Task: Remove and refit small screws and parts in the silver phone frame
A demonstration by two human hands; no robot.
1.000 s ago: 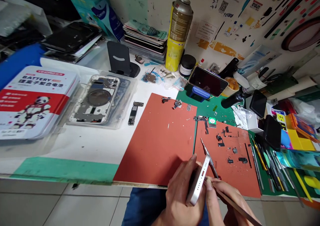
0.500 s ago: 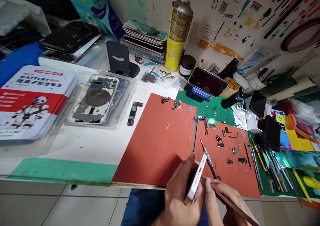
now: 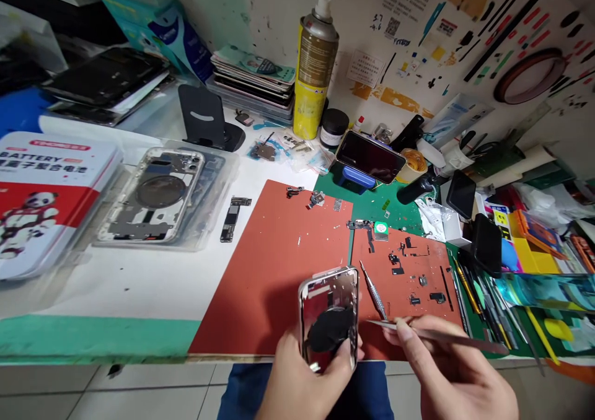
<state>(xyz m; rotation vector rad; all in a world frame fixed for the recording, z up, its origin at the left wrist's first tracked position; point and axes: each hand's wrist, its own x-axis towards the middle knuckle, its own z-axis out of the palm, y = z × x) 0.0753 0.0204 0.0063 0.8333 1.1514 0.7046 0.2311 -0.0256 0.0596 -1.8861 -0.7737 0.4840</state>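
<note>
An opened phone frame (image 3: 328, 296) is tilted up over the front edge of the red mat, its shiny inside and a dark round patch facing me. My left hand (image 3: 309, 373) is wrapped round its lower end, thumb on the inner face. Just to the right, my right hand (image 3: 453, 364) pinches metal tweezers (image 3: 441, 336), whose tip points left toward the phone frame but stays apart from it. On the mat behind them lies a silver screwdriver (image 3: 373, 291). Small phone parts (image 3: 395, 262) are spread over the right-hand mat.
A logic board (image 3: 230, 220) lies left of the red mat (image 3: 260, 271). Beyond it, another phone housing (image 3: 155, 191) rests in a clear tray beside a battery box (image 3: 51, 203). A spray can (image 3: 316, 67) stands at the back; several tools (image 3: 493, 308) line the right.
My left hand has turned the phone frame from its edge to its open inside. My right hand has moved right, drawing the tweezers away from it. The camera view has shifted slightly.
</note>
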